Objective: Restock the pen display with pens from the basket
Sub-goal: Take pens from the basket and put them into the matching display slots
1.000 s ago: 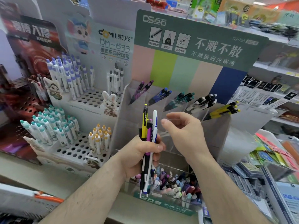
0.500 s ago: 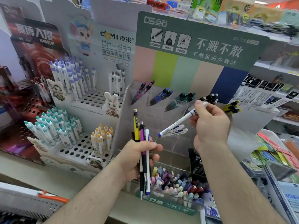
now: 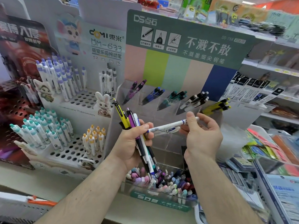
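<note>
far left, at nine o'clock: a white peg stand (image 3: 76,101) with upright purple-capped pens above, teal-capped pens (image 3: 42,130) lower down, a small group of yellow-capped ones (image 3: 93,139) toward seven o'clock.

centre: left hand (image 3: 134,143) wraps a bunch of pens (image 3: 137,135), yellow, purple and white barrels, clicker ends up toward eleven o'clock, tips down toward five o'clock over a clear tub of mixed pens (image 3: 163,183) at six o'clock.

just right of centre: right hand (image 3: 202,136) pinches a white pen (image 3: 169,126) between thumb and fingers, barrel near level, its tip touching or just beside the left hand's fingers; cannot tell which.

behind, at twelve to one o'clock: the pen display (image 3: 182,44), green header, clear slanted slots holding purple, blue, teal, black-and-white and yellow pens (image 3: 216,106). white pen sits below the black-and-white slot, outside it.

far right, three o'clock: shelves with packaged stationery (image 3: 265,149), blurred.
</note>
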A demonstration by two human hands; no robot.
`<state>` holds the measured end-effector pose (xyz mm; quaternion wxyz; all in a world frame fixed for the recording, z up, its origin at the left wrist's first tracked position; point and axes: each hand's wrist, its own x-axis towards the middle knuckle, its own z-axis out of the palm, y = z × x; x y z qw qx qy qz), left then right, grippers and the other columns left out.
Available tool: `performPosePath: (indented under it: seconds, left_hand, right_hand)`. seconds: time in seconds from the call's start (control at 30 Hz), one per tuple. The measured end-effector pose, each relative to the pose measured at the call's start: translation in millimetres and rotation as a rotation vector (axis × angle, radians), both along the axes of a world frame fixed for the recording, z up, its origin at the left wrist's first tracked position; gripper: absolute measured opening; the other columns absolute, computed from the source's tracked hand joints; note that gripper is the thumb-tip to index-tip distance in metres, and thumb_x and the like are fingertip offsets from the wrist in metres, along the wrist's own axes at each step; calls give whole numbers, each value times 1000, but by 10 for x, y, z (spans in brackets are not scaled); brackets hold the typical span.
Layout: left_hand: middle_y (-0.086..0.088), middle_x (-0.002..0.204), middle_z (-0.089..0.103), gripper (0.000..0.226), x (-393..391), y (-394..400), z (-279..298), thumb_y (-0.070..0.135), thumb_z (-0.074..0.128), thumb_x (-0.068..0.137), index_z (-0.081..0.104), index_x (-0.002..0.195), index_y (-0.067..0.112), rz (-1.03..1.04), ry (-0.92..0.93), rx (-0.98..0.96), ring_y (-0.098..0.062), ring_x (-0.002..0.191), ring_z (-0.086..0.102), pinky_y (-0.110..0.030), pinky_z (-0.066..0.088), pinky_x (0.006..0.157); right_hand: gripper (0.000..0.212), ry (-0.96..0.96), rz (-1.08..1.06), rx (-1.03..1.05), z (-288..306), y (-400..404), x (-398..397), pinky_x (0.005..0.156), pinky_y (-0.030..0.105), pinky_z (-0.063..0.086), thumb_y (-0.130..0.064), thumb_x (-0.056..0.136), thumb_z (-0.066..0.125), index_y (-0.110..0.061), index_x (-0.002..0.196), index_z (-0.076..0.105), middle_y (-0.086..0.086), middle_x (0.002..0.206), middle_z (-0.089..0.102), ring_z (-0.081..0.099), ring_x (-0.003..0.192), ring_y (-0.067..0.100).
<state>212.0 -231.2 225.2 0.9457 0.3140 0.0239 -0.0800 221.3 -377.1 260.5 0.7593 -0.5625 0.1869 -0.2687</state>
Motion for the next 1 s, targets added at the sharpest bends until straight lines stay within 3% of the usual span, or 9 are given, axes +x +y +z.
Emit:
performPosePath:
  seconds: [0.17,0.37,0.47,0.53,0.6,0.67,0.83,0.9,1.0]
  left_hand:
    - [-1,75,68,15,41,39,-10,4,60,75,54,81,16,34,32,-88,-9,51,58,-17,43,43]
    - [-2,73,67,19,29,90,-55,7,63,70,52,81,18,6,81,115,-10,49,54,-19,42,44]
    - [-3,71,67,19,34,84,-80,-1,60,81,52,81,16,-13,95,179,-10,48,53,-20,42,45]
    - [-3,71,66,20,31,88,-85,-3,56,88,52,82,16,-23,94,204,-10,48,52,-20,42,46]
    - [-3,71,66,19,19,99,-81,-2,59,84,53,83,16,-34,78,212,-10,48,52,-20,42,46]
    - [-3,71,65,20,11,124,-77,-1,64,77,53,84,15,-50,60,229,-10,48,51,-21,41,46]
    - [-5,69,63,23,-8,161,-92,3,66,68,53,83,13,-114,12,278,-11,47,50,-22,41,45]
    - [-4,69,61,24,-36,172,-84,4,67,66,53,83,14,-159,2,301,-11,46,49,-22,40,45]
    - [-3,69,59,32,-64,186,-76,9,77,58,56,81,15,-267,-52,350,-12,48,48,-23,41,47]
  right_hand:
    - [5,-38,-49,18,60,-98,44,53,27,57,-11,96,63,-15,93,65,-1,70,71,69,57,17]
    - [12,-177,-189,-606,46,-195,217,69,35,60,-22,92,70,-30,87,63,-13,75,68,70,70,12]
    - [2,-158,-99,-864,-61,-100,258,68,16,52,-21,90,72,-20,90,70,-22,72,63,62,68,-4]
    - [5,-119,-21,-937,-119,-36,269,63,6,44,-21,90,72,-16,92,73,-20,71,62,60,67,-4]
    - [5,-63,43,-987,-182,-2,279,66,12,46,-22,90,72,-18,92,73,-14,72,63,60,69,2]
    - [5,-13,97,-1063,-242,6,290,72,29,51,-24,90,71,-20,90,73,-10,75,66,62,78,14]
    - [9,66,52,-1275,-218,-25,276,78,27,33,-22,87,71,-16,93,73,-1,91,68,51,95,20]
    - [13,-25,33,-1266,-144,3,198,82,29,40,-20,85,73,-17,97,74,-2,95,68,55,96,20]
    - [3,-12,402,-955,25,118,44,70,22,51,-25,86,74,-25,86,72,-11,77,67,62,76,5]
